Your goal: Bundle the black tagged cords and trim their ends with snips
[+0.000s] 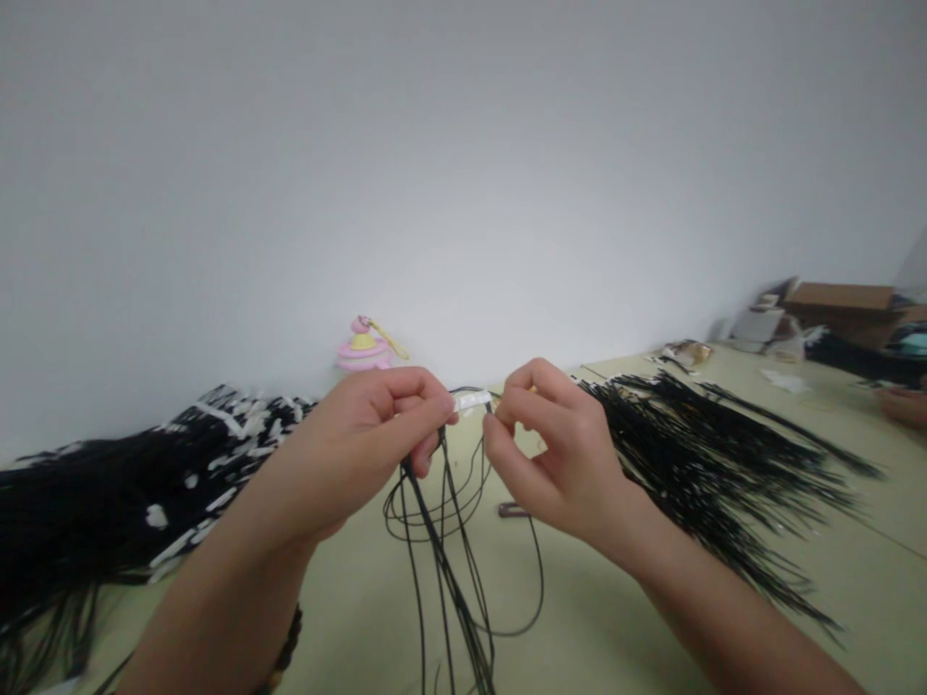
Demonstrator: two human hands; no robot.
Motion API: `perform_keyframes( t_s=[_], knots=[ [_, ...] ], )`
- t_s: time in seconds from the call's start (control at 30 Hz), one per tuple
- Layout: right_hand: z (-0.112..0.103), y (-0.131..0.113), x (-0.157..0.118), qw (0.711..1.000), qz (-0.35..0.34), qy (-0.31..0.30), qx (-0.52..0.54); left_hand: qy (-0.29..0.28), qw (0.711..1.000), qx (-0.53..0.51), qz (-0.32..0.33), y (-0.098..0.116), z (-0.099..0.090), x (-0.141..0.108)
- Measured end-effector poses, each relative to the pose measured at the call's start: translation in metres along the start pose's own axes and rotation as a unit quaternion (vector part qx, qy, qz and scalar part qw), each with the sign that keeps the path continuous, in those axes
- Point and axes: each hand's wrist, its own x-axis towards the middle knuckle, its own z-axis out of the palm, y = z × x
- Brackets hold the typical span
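My left hand [395, 425] pinches one end of a small white connector [472, 400], and a bunch of thin black wires [445, 550] hangs down below its fingers. Close by on the right, my right hand [554, 434] has thumb and forefinger pressed together on a black wire beside the connector's other end. Loops of this wire droop between and below both hands. The fingertips hide where the wire meets the connector. On the table under my right hand lies a small dark metal piece [513, 510], partly covered by the hand.
At left is a heap of black wires with white ends [145, 483]; more black wire bundles [710, 454] spread at right. A pink and yellow toy-like object [364, 347] stands by the wall. Farther right are a cardboard box [840, 299] and another person's hand [904, 405].
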Motion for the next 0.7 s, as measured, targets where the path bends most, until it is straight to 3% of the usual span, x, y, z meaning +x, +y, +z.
perform_keyframes(
  t_s=[0.17,0.33,0.53,0.7],
  knots=[
    [0.000,-0.001,-0.002,0.998,-0.056,0.004,0.038,-0.017,0.999,0.045,0.010,0.003,-0.001,-0.002],
    [0.000,0.004,-0.001,0.998,-0.054,-0.025,0.034,-0.010,1.000,0.026,0.005,0.004,-0.001,0.000],
    [0.002,0.006,-0.001,0.998,-0.048,-0.005,0.038,-0.014,0.999,0.037,0.014,-0.002,-0.001,0.000],
    [0.005,0.010,-0.001,0.998,-0.049,0.001,0.040,0.000,1.000,-0.024,0.003,-0.002,0.004,0.002]
  ],
)
